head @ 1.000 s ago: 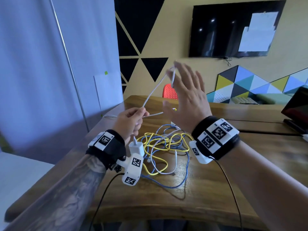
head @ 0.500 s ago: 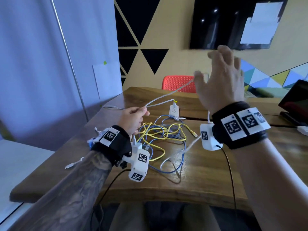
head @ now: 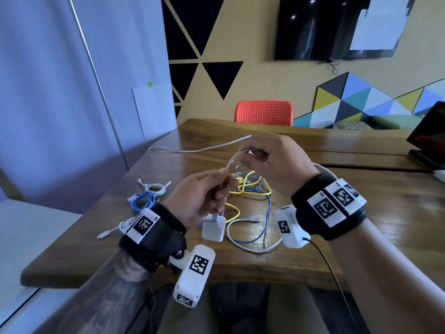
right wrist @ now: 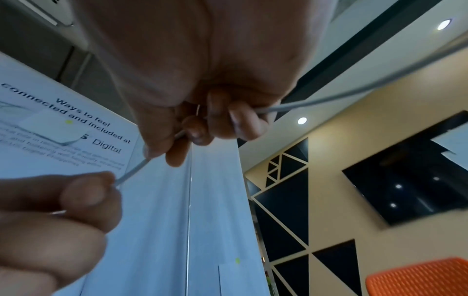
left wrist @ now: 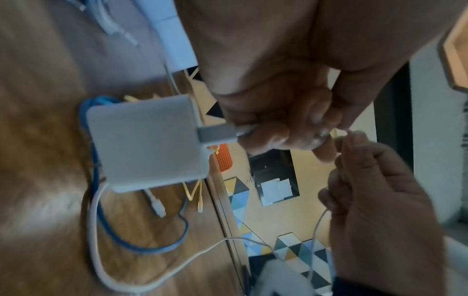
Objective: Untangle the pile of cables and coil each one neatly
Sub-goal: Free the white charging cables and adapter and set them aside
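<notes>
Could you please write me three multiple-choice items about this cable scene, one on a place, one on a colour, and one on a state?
1. Where does the coiled blue cable lie?
A. left of the left hand
B. on the orange chair
C. under the monitor

2. What colour is the cable that both hands hold?
A. yellow
B. white
C. black

3. How is the charger block placed?
A. lying unplugged beside the tangle
B. hanging from its cable below the left hand
C. gripped in the right hand

Key: 1 A, it sits on the table left of the left hand. 2 B, a white cable runs between the left hand and the right hand. 3 B, its plug leads up into the left grip.
</notes>
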Tool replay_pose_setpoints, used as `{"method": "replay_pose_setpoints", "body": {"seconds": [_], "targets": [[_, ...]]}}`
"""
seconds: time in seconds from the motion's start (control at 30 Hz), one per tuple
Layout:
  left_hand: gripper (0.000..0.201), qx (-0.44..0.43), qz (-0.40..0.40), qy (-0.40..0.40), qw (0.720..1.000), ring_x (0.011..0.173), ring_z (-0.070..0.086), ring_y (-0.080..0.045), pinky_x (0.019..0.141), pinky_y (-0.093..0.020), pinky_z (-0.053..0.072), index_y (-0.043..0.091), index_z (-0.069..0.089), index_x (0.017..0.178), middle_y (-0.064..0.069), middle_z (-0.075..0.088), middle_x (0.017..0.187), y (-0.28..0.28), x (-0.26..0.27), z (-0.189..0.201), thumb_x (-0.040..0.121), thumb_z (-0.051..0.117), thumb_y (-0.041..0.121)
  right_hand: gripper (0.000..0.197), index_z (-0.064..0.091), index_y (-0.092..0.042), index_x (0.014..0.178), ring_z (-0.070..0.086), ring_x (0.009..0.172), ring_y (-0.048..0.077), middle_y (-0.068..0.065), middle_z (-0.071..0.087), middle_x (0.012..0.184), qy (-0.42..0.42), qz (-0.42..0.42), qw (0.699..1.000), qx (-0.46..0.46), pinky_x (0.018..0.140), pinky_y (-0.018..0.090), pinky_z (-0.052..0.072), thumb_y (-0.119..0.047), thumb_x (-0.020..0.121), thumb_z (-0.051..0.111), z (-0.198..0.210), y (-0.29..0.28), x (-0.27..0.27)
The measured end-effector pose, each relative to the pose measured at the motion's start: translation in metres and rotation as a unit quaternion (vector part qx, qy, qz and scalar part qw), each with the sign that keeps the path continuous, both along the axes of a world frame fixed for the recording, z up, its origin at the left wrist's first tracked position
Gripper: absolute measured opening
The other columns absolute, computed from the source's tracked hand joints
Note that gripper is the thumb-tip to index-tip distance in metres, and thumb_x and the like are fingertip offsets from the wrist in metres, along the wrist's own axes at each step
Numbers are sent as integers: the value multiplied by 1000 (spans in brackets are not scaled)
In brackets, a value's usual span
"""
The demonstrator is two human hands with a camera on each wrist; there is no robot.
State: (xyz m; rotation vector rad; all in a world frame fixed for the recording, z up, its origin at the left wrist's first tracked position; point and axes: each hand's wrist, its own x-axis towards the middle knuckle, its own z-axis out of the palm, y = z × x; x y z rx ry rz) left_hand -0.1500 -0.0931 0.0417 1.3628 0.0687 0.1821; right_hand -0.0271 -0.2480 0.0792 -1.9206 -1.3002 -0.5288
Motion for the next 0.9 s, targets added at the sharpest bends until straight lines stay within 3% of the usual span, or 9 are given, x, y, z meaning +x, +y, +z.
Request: {"method": "replay_pose_setpoints", "body": {"seconds": [0.17, 0.23, 0.3, 0.43, 0.5, 0.6, 0.77, 0.83, 0.9], "targets": [[26, -143, -79, -8, 986, 46, 26, -10, 50, -24, 30, 6, 65, 87, 2, 35, 59, -18, -19, -3, 91, 42, 17, 8, 75, -28, 91, 59, 73, 15, -10, 64, 81, 110, 25, 991, 78, 68, 33, 48, -31, 94, 69, -39, -7, -4], [25, -195, -105, -57, 973, 49, 29, -9, 52, -24, 32, 6, 63, 93, 2, 36, 63, -23, -26, 2, 92, 38, 12, 13, 74, -31, 92, 63, 78, 8, -13, 68, 81, 179, 21, 982, 61, 73, 31, 49, -33, 98, 62, -63, -8, -12], [24, -227, -119, -97, 962, 52, 34, -9, 55, -24, 37, 8, 60, 97, 3, 40, 67, -27, -32, 6, 96, 36, 12, 17, 68, -38, 86, 55, 70, 3, -13, 65, 74, 216, 34, 976, 12, 69, 27, 44, -35, 99, 58, -86, -9, -28], [21, -251, -96, -142, 953, 62, 48, -10, 67, -26, 46, 12, 57, 101, 2, 47, 76, -26, -35, 2, 99, 36, 12, 12, 55, -35, 101, 55, 73, 17, -3, 65, 79, 196, 68, 972, -114, 66, 35, 45, -29, 92, 50, -112, -17, -66], [20, -261, -59, -147, 952, 67, 55, -11, 74, -27, 52, 13, 58, 100, 1, 51, 78, -23, -34, -4, 99, 38, 11, 9, 47, -33, 94, 57, 76, 23, -2, 64, 81, 176, 64, 970, -155, 68, 40, 46, -26, 94, 53, -116, -23, -79], [17, -316, -14, -130, 940, 73, 65, -9, 85, -30, 57, 14, 60, 97, 2, 57, 81, -21, -33, -11, 98, 43, 12, 8, 49, -26, 93, 59, 78, 19, -6, 64, 83, 170, 55, 967, -182, 72, 41, 48, -30, 99, 52, -118, -29, -89], [18, -404, 38, -122, 906, 71, 67, -9, 81, -30, 58, 13, 60, 98, 1, 60, 80, -24, -25, -15, 101, 43, 10, 26, 57, -13, 94, 54, 93, 19, -3, 59, 88, 128, 14, 967, -219, 68, 18, 30, -35, 104, 48, -120, -27, -94], [21, -403, 69, -124, 904, 71, 67, -10, 80, -31, 59, 13, 59, 97, 0, 59, 81, -23, -22, -18, 104, 40, 11, 26, 60, -11, 99, 53, 98, 18, -8, 53, 87, 119, -3, 967, -226, 77, 5, 27, -34, 104, 48, -118, -26, -98], [23, -402, 99, -129, 901, 73, 68, -10, 82, -32, 59, 13, 59, 96, -1, 58, 85, -20, -20, -21, 105, 38, 11, 22, 61, -12, 103, 56, 98, 20, -11, 54, 87, 110, -14, 969, -222, 78, 11, 25, -32, 104, 50, -118, -29, -99]]}}
